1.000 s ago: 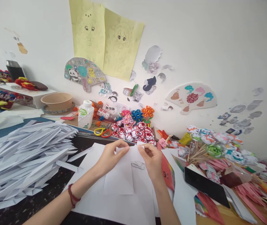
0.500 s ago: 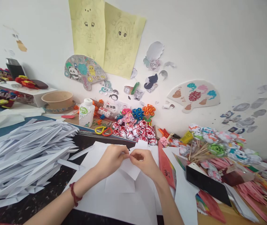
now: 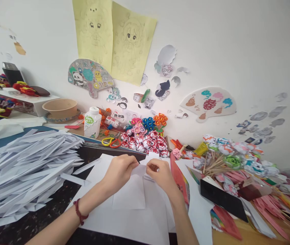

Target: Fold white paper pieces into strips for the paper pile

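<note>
My left hand (image 3: 121, 172) is closed in a pinch on the upper left part of a small white paper sheet (image 3: 137, 175). My right hand (image 3: 160, 173) has thumb and forefinger pinched together at the sheet's right edge, a short way from the left fingertips. Below my hands, a rectangle of white paper (image 3: 129, 199) lies flat; I cannot tell whether it is one piece with the held sheet. Under it spreads a larger white sheet (image 3: 124, 221). A smaller folded white piece (image 3: 148, 177) shows just beside my right fingers.
A heap of folded paper strips (image 3: 32, 170) covers the left side. Scissors (image 3: 111, 142), a white bottle (image 3: 92, 122) and red-and-white paper flowers (image 3: 147, 141) stand behind. On the right lie a black phone (image 3: 222, 199), a red packet (image 3: 179, 175) and wooden sticks (image 3: 215, 163).
My fingertips have moved slightly apart, with the paper's top edge now showing between them. The paper's lower corner, which hung pointing down before, no longer shows there.
</note>
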Motion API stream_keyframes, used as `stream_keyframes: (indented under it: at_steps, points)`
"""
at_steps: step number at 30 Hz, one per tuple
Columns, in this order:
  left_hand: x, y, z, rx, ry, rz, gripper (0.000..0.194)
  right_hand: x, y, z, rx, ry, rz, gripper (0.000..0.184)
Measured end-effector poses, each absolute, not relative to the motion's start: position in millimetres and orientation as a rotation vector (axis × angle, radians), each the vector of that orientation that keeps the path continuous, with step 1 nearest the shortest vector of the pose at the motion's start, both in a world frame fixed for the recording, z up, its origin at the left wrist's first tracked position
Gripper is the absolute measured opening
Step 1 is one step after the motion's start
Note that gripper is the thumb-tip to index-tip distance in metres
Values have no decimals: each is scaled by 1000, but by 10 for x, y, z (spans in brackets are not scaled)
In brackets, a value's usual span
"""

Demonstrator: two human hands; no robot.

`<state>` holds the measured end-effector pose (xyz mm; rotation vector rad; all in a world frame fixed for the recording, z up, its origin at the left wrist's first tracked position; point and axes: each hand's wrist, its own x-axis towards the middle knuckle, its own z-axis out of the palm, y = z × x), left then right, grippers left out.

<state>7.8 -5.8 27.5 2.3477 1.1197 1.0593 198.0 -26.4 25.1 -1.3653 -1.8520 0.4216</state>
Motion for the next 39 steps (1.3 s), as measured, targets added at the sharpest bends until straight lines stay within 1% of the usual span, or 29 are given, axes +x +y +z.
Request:
stream_keyframes:
  at_steps: [12, 15, 17, 19, 22, 24, 26, 28, 29, 30, 31, 33, 34, 36, 39]
  points:
    - [105, -69, 273, 2314, 1110, 1098, 19, 2043, -285, 272, -1404, -1894, 307, 14]
    - [21, -41, 356, 2281, 1158, 1215, 19, 2182, -262, 253, -1519, -1835, 170, 13]
    - [-41, -19, 427, 2212, 1258, 1339, 16, 2240, -241, 249, -1602, -1760, 150, 15]
    - [-69, -11, 473, 2166, 1277, 1355, 16, 2216, -229, 261, -1546, -1741, 163, 14]
    - [-30, -27, 461, 2166, 1220, 1280, 18, 2049, -258, 293, -1392, -1734, 177, 15]
    - [17, -40, 413, 2131, 1230, 1289, 18, 1921, -312, 300, -1391, -1603, -39, 15]
    - [52, -45, 362, 2069, 1264, 1325, 18, 1807, -377, 288, -1363, -1454, -291, 22]
    - [72, -42, 325, 1983, 1271, 1348, 19, 1696, -426, 264, -1264, -1503, -405, 25]
    - [79, -39, 314, 1929, 1248, 1346, 20, 1638, -440, 252, -1202, -1635, -369, 20]
    - [86, -36, 309, 1871, 1207, 1335, 21, 1580, -446, 241, -1157, -1750, -295, 11]
    - [94, -35, 307, 1814, 1151, 1311, 24, 1525, -446, 234, -1140, -1816, -215, 15]
    - [110, -37, 314, 1742, 1028, 1251, 31, 1446, -433, 224, -1133, -1833, -76, 39]
    - [117, -41, 319, 1744, 981, 1226, 33, 1429, -426, 222, -1144, -1807, -14, 44]
    - [122, -51, 328, 1841, 958, 1202, 33, 1443, -413, 223, -1177, -1713, 83, 37]
    - [103, -58, 345, 2118, 1130, 1284, 25, 1530, -403, 243, -1222, -1564, 195, 26]
